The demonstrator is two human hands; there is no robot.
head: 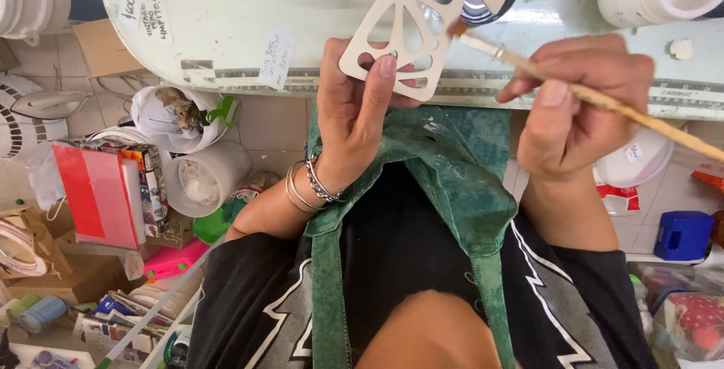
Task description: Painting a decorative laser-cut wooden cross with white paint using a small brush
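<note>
A pale green table [226,29] is filling the top of the view, just beyond the fingers of both hands, with the person's green apron and black shirt lying below them. The left hand [351,124] is holding up a cream cut-out panel [422,18], a flat piece pierced with curved openings; its fingers [377,90] are pressing together along the panel's lower corner, pinching it against the thumb behind. The right hand [573,109] is gripping a thin wooden paintbrush [588,96], fingers closing around the handle, the bristle tip touching the panel's right edge. A dark paint pot [494,3] is sitting behind the panel, above the brush tip. The panel is looking evenly cream already, so judging by this the painting seems well along, with edges being touched up.
</note>
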